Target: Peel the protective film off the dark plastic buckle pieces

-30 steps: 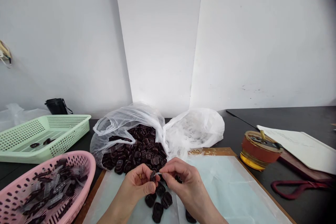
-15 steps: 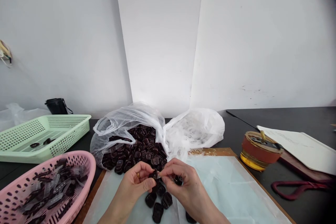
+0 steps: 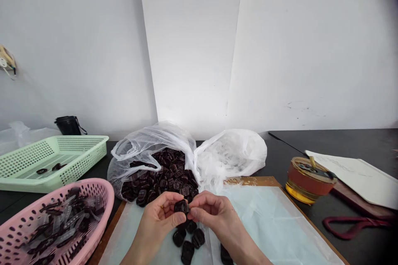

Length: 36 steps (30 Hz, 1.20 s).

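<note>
Hands at work over a pale blue sheet [image 3: 273,219] on a brown board [image 3: 256,181]. The left hand [image 3: 160,218] pinches a dark plastic piece [image 3: 180,206] between thumb and fingers, above the near end of the sheet; the right hand [image 3: 214,212] has thumb and forefinger narrowly closed at the piece's right edge, though what lies between them is too small to tell. Loose dark pieces [image 3: 198,238] lie below the hands, one partly covered by the right forearm. Directly beyond, an open clear plastic bag [image 3: 116,180] spills similar pieces onto the sheet, beside a white translucent bag [image 3: 233,153]. At left: a pink basket [image 3: 107,198] of dark and clear parts, a light green basket [image 3: 101,149] and a black lidded cup [image 3: 67,125]. At right, clear of the hands: an amber tape roll [image 3: 307,186], an open notebook [image 3: 357,174] and dark red scissors [image 3: 342,220]. Compared with half a second earlier, the held piece now turns its broad face to view; the surroundings lie unchanged.
</note>
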### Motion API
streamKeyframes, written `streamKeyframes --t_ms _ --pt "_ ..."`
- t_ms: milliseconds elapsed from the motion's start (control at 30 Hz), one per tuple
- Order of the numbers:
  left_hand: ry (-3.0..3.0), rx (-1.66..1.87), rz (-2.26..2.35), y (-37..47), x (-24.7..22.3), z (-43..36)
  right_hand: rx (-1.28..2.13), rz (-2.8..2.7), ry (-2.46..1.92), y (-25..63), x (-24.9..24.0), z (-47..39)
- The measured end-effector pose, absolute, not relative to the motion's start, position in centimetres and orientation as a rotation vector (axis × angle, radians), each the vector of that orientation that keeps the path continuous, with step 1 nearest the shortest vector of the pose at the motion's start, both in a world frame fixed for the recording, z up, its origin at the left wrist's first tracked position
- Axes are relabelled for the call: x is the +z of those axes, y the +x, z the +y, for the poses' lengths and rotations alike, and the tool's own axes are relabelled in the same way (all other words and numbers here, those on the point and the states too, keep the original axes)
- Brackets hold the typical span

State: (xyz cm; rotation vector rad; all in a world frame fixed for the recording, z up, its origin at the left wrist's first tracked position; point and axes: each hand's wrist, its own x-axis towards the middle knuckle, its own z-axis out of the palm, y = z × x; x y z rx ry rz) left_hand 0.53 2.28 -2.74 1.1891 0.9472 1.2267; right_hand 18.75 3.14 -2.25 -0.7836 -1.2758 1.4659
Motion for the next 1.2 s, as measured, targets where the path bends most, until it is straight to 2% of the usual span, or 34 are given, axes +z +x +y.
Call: streamKeyframes --t_ms 500,833,1200 --pt "1.32 1.195 1.118 1.6 -2.2 1.4 1.593 -1.045 -0.932 18.4 -0.9 2.4" --pt "1.357 1.147 1.157 1.7 -2.0 1.3 1.565 -1.031 -0.953 18.0 -2.6 2.9" --pt "1.381 1.147 1.2 1.3 -2.3 1.4 1.621 -0.991 -0.889 18.3 -2.1 2.7"
